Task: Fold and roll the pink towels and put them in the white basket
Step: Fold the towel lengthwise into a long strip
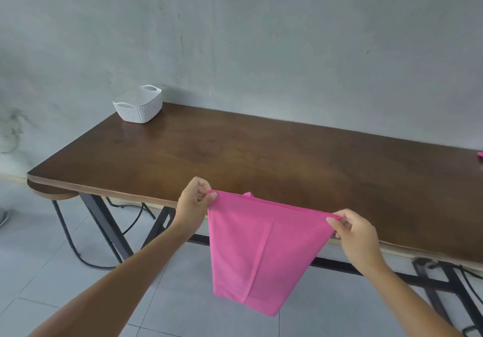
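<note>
A pink towel point(261, 247) hangs doubled in the air in front of the table's near edge, its top edge stretched taut. My left hand point(194, 200) pinches the towel's upper left corner. My right hand point(355, 234) pinches the upper right corner. The white basket point(138, 105) stands at the far left corner of the brown wooden table point(261, 153), well away from both hands; nothing shows inside it.
A sliver of another pink item point(480, 155) shows at the table's far right edge. A grey wall runs behind the table. Black metal legs and cables point(109, 232) stand under it on a tiled floor.
</note>
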Demonstrator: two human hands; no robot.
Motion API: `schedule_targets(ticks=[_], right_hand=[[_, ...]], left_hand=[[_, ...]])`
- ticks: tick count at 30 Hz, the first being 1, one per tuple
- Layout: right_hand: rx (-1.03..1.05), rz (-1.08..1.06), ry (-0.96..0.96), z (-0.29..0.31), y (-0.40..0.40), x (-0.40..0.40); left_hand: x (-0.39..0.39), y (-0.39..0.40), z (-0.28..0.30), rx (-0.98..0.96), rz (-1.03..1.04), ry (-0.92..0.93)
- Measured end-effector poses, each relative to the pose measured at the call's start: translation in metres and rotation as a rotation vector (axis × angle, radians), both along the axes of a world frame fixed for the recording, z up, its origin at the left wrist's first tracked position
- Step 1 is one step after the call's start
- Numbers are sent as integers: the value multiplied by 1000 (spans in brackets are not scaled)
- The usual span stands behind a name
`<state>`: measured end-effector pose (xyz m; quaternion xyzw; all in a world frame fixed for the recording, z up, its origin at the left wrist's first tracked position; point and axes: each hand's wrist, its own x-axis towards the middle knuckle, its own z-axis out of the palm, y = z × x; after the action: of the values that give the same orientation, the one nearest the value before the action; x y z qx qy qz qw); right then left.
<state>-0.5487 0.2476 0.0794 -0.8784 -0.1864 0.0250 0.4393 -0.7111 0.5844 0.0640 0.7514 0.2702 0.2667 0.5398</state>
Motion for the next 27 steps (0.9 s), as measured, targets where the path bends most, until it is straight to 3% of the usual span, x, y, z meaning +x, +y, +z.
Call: schedule_targets(ticks=[5, 12, 18, 27], right_hand=[[268, -198, 197, -16, 20, 11], [392, -325, 262, -24, 60, 39], [349, -468, 152, -48, 82, 69], [280, -534, 65, -85, 106, 108]], left_hand=[[34, -18, -10, -175, 105, -53], [87, -29, -19, -272, 272, 5], [126, -25, -29, -398, 364, -69], [165, -5, -61, -328, 372, 4]])
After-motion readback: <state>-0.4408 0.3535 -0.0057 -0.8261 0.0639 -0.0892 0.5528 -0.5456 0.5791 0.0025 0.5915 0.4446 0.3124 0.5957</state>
